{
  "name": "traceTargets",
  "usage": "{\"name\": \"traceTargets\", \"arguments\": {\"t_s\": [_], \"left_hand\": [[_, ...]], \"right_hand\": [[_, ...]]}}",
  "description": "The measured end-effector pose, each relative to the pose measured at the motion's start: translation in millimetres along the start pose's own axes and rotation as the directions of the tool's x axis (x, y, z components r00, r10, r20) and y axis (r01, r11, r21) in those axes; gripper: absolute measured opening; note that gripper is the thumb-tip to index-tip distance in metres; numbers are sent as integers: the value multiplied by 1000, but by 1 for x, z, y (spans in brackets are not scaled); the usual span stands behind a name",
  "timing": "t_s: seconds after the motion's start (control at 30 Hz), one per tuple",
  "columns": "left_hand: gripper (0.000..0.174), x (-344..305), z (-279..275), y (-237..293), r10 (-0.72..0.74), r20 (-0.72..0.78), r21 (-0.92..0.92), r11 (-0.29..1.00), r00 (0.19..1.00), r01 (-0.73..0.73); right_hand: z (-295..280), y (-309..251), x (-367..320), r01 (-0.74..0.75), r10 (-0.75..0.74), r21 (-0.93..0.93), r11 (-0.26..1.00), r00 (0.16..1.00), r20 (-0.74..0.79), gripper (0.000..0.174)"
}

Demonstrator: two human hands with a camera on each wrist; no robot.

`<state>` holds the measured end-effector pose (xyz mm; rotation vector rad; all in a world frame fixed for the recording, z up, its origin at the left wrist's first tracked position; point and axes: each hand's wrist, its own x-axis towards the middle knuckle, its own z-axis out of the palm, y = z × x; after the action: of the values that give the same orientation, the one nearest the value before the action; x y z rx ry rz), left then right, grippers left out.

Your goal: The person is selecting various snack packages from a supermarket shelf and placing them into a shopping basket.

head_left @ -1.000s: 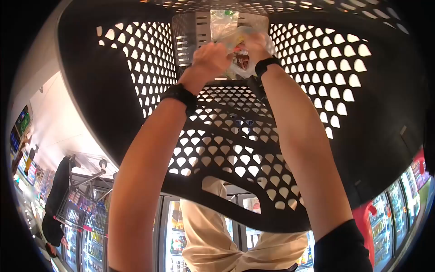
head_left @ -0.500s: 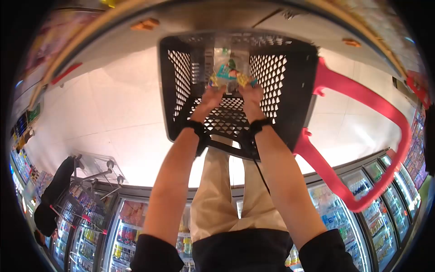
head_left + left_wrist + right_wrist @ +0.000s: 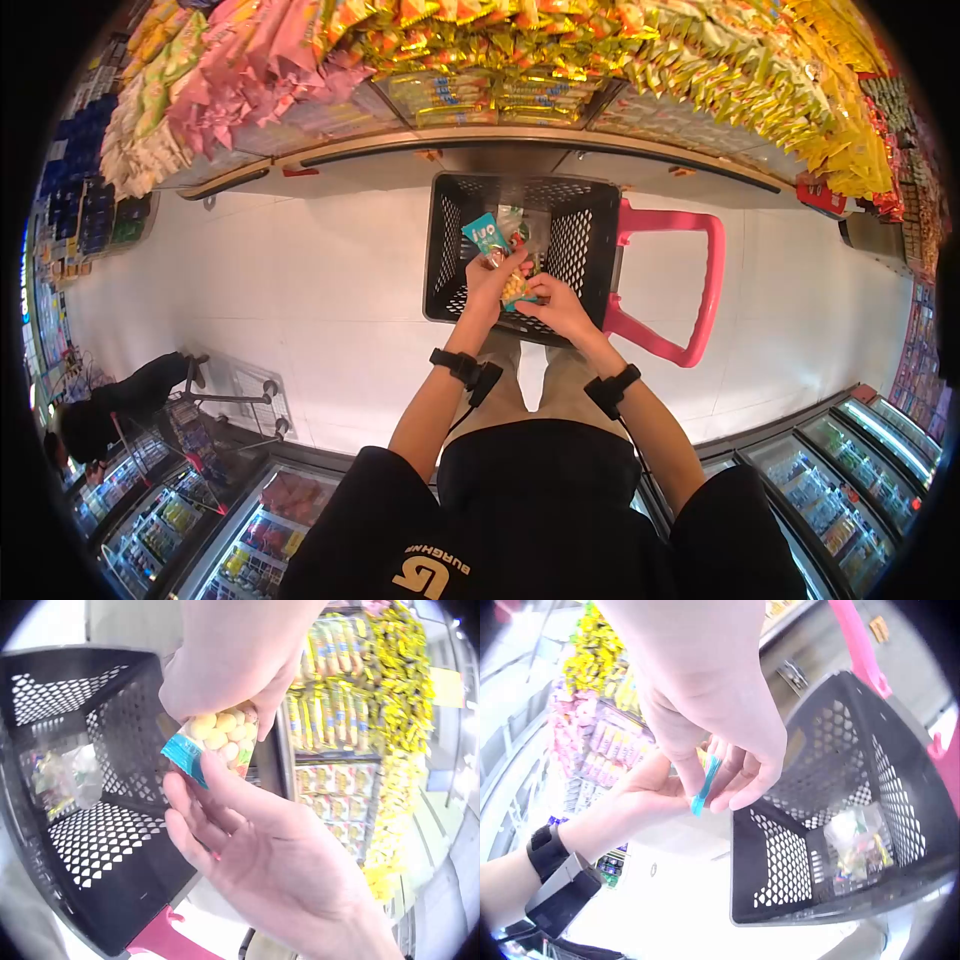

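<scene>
My left hand (image 3: 485, 285) grips a small snack bag (image 3: 515, 289) with teal ends and a clear part showing round pale-yellow balls. My right hand (image 3: 562, 310) pinches the bag's lower teal edge between thumb and fingers; the right wrist view shows that teal edge (image 3: 705, 787) edge-on. Both hands are over the near part of a black shopping basket (image 3: 610, 255) with perforated walls. Down in the basket lies a clear plastic bag (image 3: 851, 832) with colourful packets. Part of the snack bag is hidden behind the left hand in the left wrist view.
A pink handle (image 3: 708, 290) sticks out from the basket's right side. Shelves of yellow snack bags (image 3: 750, 95) and pink bags (image 3: 250, 85) stand ahead. Glass-door coolers (image 3: 840, 480) line the near side. Another person (image 3: 130, 400) with a cart (image 3: 235, 390) is at left.
The hands were deep inside the basket with the head bent into it. They have since come up towards me with the snack bag, and the head view has pulled back to show the shelves.
</scene>
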<state>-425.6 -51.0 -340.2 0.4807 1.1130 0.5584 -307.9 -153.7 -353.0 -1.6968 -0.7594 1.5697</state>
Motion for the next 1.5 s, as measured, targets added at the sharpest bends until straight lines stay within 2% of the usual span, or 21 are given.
{"name": "traceTargets", "arguments": {"t_s": [0.13, 0.27, 0.33, 0.37, 0.4, 0.43, 0.47, 0.5, 0.57, 0.6, 0.63, 0.7, 0.77, 0.8, 0.9, 0.93, 1.03, 1.17, 1.23, 1.37, 1.5], "left_hand": [[19, -56, 19, 40, 142, 83, 332, 929, 986, -161], [20, -99, 58, 57, 328, 235, 455, 794, 915, -402], [19, -119, 91, 60, 270, 270, 599, 704, 924, -381], [19, -126, 106, 56, 238, 282, 663, 652, 929, -368], [18, -130, 124, 46, 288, 332, 702, 560, 898, -439], [22, -139, 146, 40, 255, 352, 714, 550, 901, -434], [23, -141, 167, 26, 324, 385, 713, 491, 864, -501], [25, -143, 190, 14, 389, 418, 711, 423, 821, -562], [25, -155, 235, 0, 391, 415, 698, 443, 821, -563], [28, -161, 258, -6, 437, 439, 701, 379, 785, -603], [43, -165, 277, -10, 391, 415, 726, 401, 821, -558], [71, -148, 286, -39, 584, 559, 753, -60, 589, -656], [87, -135, 291, -54, 575, 636, 755, -327, 514, -568], [95, -128, 294, -60, 556, 682, 728, -455, 475, -513], [89, -109, 289, -70, 363, 418, 901, -280, 833, -330], [67, -101, 283, -70, 302, 362, 923, -251, 882, -293], [50, -91, 271, -69, 322, 295, 950, -203, 900, -239], [49, -81, 245, -45, 351, 340, 935, -228, 873, -272], [53, -85, 241, -28, 330, 254, 950, -264, 909, -169], [58, -77, 184, -5, 340, 227, 954, -267, 913, -137], [56, -82, 144, 28, 397, 109, 971, -238, 911, -13]], "right_hand": [[-29, -73, -51, 225, -225, -62, 972, 974, 8, 42], [-60, -110, -89, 410, -412, -35, 911, 910, -49, 49], [-87, -126, -106, 496, -500, -67, 866, 863, -73, 53], [-101, -137, -117, 526, -523, -1, 851, 846, -102, 47], [-122, -140, -125, 508, -509, -29, 861, 859, -57, 44], [-142, -143, -133, 485, -487, -60, 872, 874, -10, 41], [-158, -146, -142, 510, -510, 27, 860, 860, -25, 37], [-181, -150, -149, 494, -494, -26, 869, 868, -39, 33], [-231, -153, -164, 414, -414, -52, 909, 910, 11, 21], [-253, -149, -168, 425, -425, -25, 905, 905, -7, 21], [-275, -144, -173, 432, -432, -4, 902, 902, -21, 20], [-318, -132, -178, 447, -448, -15, 894, 892, -57, 22], [-354, -120, -181, 467, -471, -66, 882, 872, -135, 25], [-368, -119, -186, 465, -457, -4, 885, 869, -189, 24], [-401, -119, -203, 476, -416, 118, 871, 845, -335, 22], [-410, -118, -209, 484, -415, 115, 868, 831, -370, 22], [-426, -105, -219, 489, -392, 119, 864, 804, -448, 22], [-433, -102, -219, 484, -363, 160, 860, 802, -475, 22], [-431, -105, -212, 469, -367, 137, 873, 815, -448, 24], [-415, -124, -194, 487, -408, 152, 860, 836, -368, 27], [-389, -148, -170, 479, -454, 40, 877, 852, -262, 26]]}}
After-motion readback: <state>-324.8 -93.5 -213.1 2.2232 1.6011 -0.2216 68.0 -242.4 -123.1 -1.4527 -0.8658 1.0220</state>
